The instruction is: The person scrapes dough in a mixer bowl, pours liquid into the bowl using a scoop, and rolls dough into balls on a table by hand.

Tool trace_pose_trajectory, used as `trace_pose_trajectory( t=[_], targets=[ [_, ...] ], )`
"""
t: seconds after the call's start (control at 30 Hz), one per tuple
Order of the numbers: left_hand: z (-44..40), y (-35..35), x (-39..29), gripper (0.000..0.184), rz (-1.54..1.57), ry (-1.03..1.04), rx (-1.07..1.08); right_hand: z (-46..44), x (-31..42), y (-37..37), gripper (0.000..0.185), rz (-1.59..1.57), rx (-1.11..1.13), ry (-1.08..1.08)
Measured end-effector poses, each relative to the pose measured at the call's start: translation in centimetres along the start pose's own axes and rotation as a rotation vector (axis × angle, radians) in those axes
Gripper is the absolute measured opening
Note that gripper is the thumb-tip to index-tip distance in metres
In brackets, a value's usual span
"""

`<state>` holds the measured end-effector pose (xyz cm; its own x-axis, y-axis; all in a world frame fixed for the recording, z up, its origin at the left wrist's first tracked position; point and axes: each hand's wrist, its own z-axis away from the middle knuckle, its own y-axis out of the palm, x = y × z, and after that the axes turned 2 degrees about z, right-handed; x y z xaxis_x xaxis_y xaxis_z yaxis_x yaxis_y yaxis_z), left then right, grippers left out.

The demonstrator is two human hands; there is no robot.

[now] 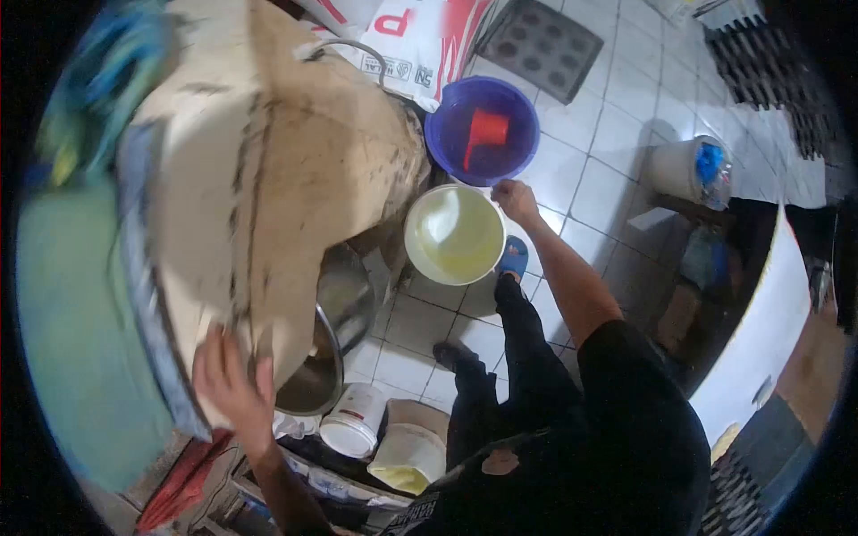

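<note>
Cream-white plastic forms the round, deep bucket [424, 234], just beside the round purple plastic basin [444, 134]; my right hand [516, 200] has its grip curled at the bucket's rim, probably to steady it. My left hand [234, 380] lies ungrasping, fingers spread, on the tan, dark-streaked surface [308, 170], presumably for balance.

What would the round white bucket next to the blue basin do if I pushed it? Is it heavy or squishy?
The white bucket probably won't squish much: its rim looks round and firm. It may be light for its size, since no big load shows inside, though I can't tell whether liquid lies in it. It could be slippery, because its inside looks smooth and shiny.
</note>
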<state>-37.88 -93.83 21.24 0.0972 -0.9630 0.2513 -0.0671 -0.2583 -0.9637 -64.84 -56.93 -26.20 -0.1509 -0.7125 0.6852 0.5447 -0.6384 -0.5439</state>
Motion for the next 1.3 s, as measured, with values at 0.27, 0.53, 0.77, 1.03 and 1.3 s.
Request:
trace_pose_trajectory(
  t=[0.27,0.53,0.77,1.03,1.3],
  targets=[
    [-0.3,2.1,0.3,0.068,-0.412,0.152,-0.142,-23.0,-13.5,17.0,0.028,0.245,0.143,-0.191],
    [-3.3,3.1,0.2,0.067,-0.439,0.208,-0.069,-27.2,-9.5,21.0,0.038,0.025,0.017,0.594],
    [-2.5,2.7,0.7,0.066,-0.425,0.195,-0.057,-24.5,-8.3,15.8,0.039,0.073,-0.029,0.393],
    [0.6,1.5,1.6,0.065,-0.402,0.150,-0.083,-23.2,-7.2,2.3,0.032,0.187,-0.258,-0.101],
    [4.1,2.3,1.4,0.066,-0.393,0.049,-0.081,-23.1,-3.4,-5.5,0.033,0.174,-0.094,0.028]
  ],
)
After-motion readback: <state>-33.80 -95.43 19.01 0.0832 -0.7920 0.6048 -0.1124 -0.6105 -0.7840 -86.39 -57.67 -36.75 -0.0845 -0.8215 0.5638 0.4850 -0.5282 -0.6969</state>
